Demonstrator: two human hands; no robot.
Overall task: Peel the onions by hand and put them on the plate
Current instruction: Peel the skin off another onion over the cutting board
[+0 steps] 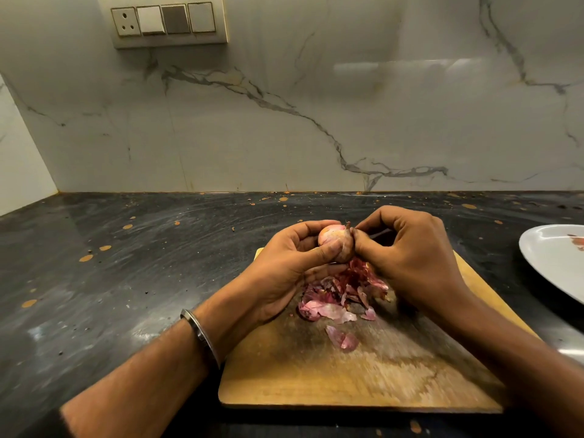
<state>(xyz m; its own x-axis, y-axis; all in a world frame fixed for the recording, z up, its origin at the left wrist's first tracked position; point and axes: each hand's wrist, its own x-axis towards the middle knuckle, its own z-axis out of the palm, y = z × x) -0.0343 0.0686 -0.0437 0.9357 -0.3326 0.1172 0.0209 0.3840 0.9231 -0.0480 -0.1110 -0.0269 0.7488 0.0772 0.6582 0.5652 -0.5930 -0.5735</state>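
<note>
A small pinkish onion (332, 238) is held above the wooden cutting board (363, 374). My left hand (290, 267) grips it, fingers curled over the top and thumb across its front. My right hand (407, 254) pinches the dry skin at the onion's right end, near its tip. Below both hands a pile of purple-pink onion peels (338, 298) lies on the board. A white plate (553, 257) sits at the right edge, partly cut off by the frame, with a reddish mark on it.
The board rests on a dark, speckled stone counter (142, 263). A marble wall stands behind, with a switch panel (164, 22) at upper left. A metal bangle (202, 336) is on my left wrist.
</note>
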